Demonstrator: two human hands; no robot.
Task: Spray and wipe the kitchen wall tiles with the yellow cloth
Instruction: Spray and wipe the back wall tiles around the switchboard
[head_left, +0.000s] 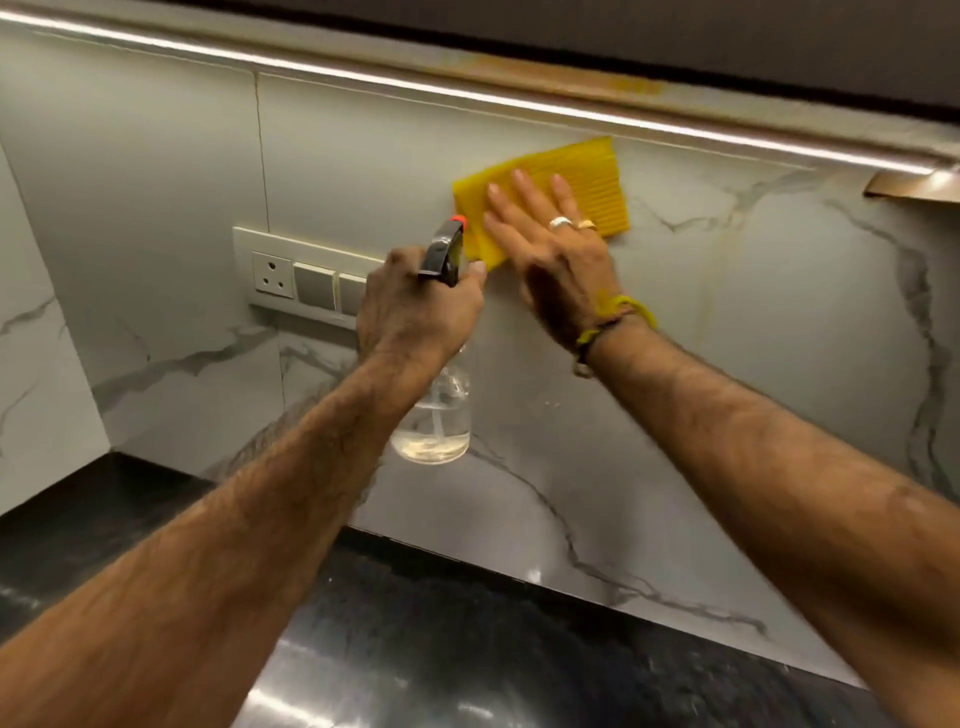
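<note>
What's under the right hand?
The yellow cloth, pressed flat against the wall tiles by the right hand. Its edges stick out above and left; the middle part and the tile behind it are covered.

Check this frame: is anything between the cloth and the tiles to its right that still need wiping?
Nothing visible. The right hand presses the yellow cloth flat on the wall tiles, and the tiles to its right are bare. The switch panel and the spray bottle, held by the left hand, are on the cloth's left.
</note>
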